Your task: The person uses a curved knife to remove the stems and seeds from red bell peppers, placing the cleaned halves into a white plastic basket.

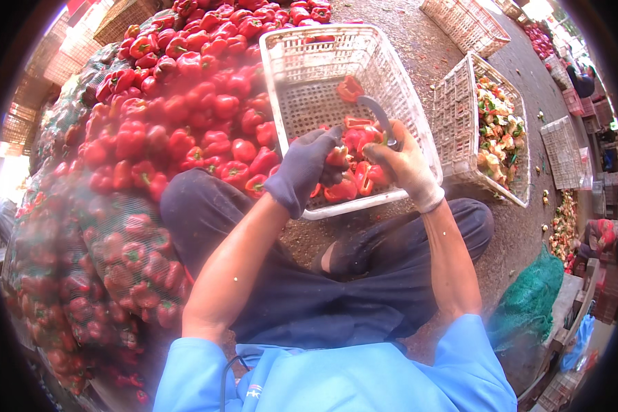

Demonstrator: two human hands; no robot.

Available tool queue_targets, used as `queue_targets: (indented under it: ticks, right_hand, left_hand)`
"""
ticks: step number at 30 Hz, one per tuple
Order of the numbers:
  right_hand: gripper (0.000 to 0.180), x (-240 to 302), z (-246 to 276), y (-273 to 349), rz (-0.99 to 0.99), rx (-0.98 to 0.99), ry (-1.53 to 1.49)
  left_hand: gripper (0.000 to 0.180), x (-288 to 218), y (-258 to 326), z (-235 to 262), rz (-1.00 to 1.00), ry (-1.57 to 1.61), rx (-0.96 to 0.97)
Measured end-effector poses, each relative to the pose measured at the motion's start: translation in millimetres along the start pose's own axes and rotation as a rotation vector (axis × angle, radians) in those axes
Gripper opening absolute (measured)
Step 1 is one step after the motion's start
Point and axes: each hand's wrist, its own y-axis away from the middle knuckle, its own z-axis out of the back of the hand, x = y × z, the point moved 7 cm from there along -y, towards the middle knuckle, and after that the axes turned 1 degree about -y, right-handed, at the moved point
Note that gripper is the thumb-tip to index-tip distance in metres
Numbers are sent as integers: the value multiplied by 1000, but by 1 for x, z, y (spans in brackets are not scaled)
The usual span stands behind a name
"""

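Two gloved hands work over a white plastic crate (pixel 281 62) in the head view, the only view. Left hand (pixel 302 168), dark glove, fingers curled and pinching a red pepper (pixel 336 156) just above the crate's near rim. Right hand (pixel 405 165), pale glove, fingers closed around the handle of a curved grey blade (pixel 378 113), which arcs up toward 12 o'clock from the fist. Blade tip sits near a lone pepper piece (pixel 350 88) on the crate floor; whether it touches, cannot tell. Cut red pepper pieces (pixel 353 182) lie heaped in the crate's near corner, directly under both hands. At 9 to 11 o'clock, a big heap of whole red peppers (pixel 185 103) (some bagged in netting lower down). At 3 o'clock, a second crate (pixel 460 96) holding green and pale trimmings.
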Motion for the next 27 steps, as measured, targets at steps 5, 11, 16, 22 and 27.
queue_targets:
  ticks: [5,11,16,22,27]
  right_hand:
    - [41,-18,2,-1,49,133,353]
    - [28,-26,0,0,135,-28,209]
    - [20,-34,3,4,6,-233,-14]
    - [15,-45,4,2,-47,-319,-328]
    - [26,-36,18,2,-82,-210,-210]
  left_hand:
    - [38,-2,3,-16,15,-120,130]
    - [29,-7,5,-16,-38,-33,70]
    - [23,-11,9,-16,-64,61,21]
    - [23,-3,4,-13,-40,205,30]
    - [23,-1,-3,-5,-81,303,33]
